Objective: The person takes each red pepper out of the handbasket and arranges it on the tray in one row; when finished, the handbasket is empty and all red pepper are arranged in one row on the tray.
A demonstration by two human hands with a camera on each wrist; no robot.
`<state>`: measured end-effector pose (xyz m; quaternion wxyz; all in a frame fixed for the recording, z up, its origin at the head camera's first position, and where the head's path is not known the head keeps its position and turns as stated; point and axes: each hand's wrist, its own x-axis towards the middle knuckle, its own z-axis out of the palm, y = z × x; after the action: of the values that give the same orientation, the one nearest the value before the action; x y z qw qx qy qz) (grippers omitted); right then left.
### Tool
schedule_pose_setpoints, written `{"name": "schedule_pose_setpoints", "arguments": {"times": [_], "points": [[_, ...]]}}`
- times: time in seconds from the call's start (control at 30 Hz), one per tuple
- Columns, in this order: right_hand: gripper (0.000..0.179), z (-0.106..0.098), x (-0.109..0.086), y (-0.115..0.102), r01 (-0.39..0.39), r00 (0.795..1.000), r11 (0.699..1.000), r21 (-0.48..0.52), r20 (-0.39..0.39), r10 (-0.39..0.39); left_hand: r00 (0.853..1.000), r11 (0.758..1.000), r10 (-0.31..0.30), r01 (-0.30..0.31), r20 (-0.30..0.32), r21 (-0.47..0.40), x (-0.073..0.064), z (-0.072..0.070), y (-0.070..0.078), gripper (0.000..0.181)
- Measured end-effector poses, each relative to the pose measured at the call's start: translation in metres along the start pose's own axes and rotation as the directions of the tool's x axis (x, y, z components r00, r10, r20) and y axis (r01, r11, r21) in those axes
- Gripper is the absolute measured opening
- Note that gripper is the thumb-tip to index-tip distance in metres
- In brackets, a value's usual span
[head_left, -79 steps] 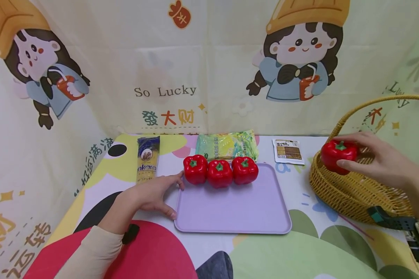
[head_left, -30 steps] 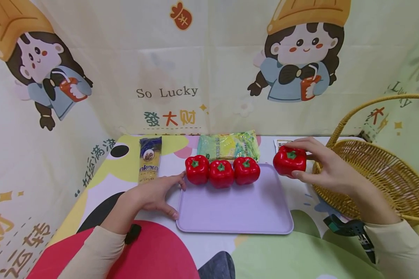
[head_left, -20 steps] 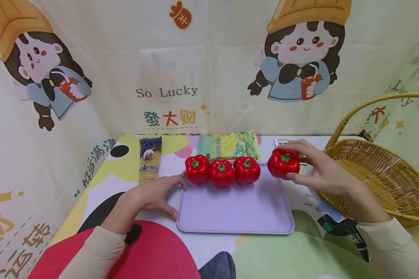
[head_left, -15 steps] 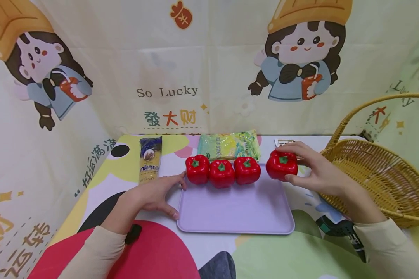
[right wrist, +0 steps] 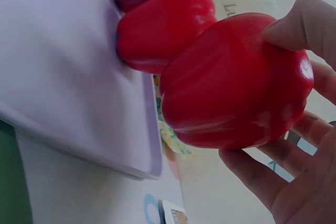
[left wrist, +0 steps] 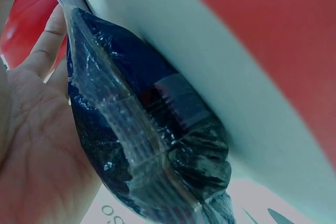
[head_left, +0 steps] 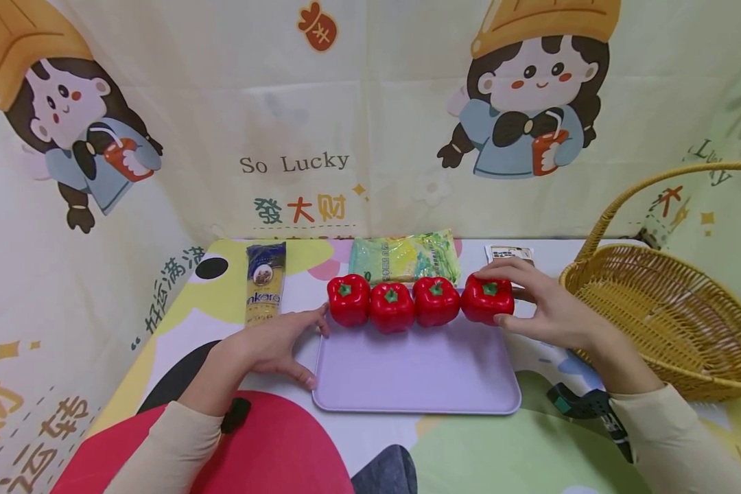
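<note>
My right hand (head_left: 546,305) grips a red bell pepper (head_left: 487,299) between thumb and fingers at the right end of the row. In the right wrist view this bell pepper (right wrist: 236,85) appears slightly above the tray floor, close against its neighbour. Three more red bell peppers (head_left: 392,307) with green stems stand side by side along the back of the lilac tray (head_left: 416,374). My left hand (head_left: 278,346) rests at the tray's left edge, thumb and fingers spread, holding nothing. The left wrist view shows its palm (left wrist: 42,129) partly hidden behind a dark plastic wrapper.
A wicker basket (head_left: 661,309) with a tall handle stands at the right. Behind the peppers lies a green-yellow packet (head_left: 404,257); a small white packet (head_left: 509,255) is at back right. A blue-and-yellow pasta bag (head_left: 265,281) lies left of the tray.
My right hand has carried the bell pepper leftward from above the basket to the tray, beside the other three. The left hand has stayed at the tray's edge.
</note>
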<state>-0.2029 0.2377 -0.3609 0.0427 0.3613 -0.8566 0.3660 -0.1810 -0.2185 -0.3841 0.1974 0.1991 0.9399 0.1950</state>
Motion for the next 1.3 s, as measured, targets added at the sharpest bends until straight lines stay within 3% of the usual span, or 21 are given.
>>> {"name": "schedule_pose_setpoints", "arguments": {"times": [0.5, 0.8, 1.3], "points": [[0.069, 0.007, -0.002, 0.009, -0.047, 0.999, 0.999, -0.006, 0.011, 0.047, 1.0, 1.0, 0.012, -0.012, 0.005, -0.004, 0.001, -0.001, 0.001, 0.07], [0.064, 0.009, 0.0, 0.015, -0.072, 0.997, 0.996, 0.047, 0.03, 0.071, 1.0, 1.0, 0.012, -0.012, 0.0, 0.007, 0.0, -0.001, 0.0, 0.071], [0.066, 0.015, -0.001, 0.029, -0.078, 0.997, 0.995, 0.055, 0.03, 0.076, 1.0, 1.0, 0.015, -0.015, 0.003, 0.002, -0.001, -0.001, 0.0, 0.071]]}}
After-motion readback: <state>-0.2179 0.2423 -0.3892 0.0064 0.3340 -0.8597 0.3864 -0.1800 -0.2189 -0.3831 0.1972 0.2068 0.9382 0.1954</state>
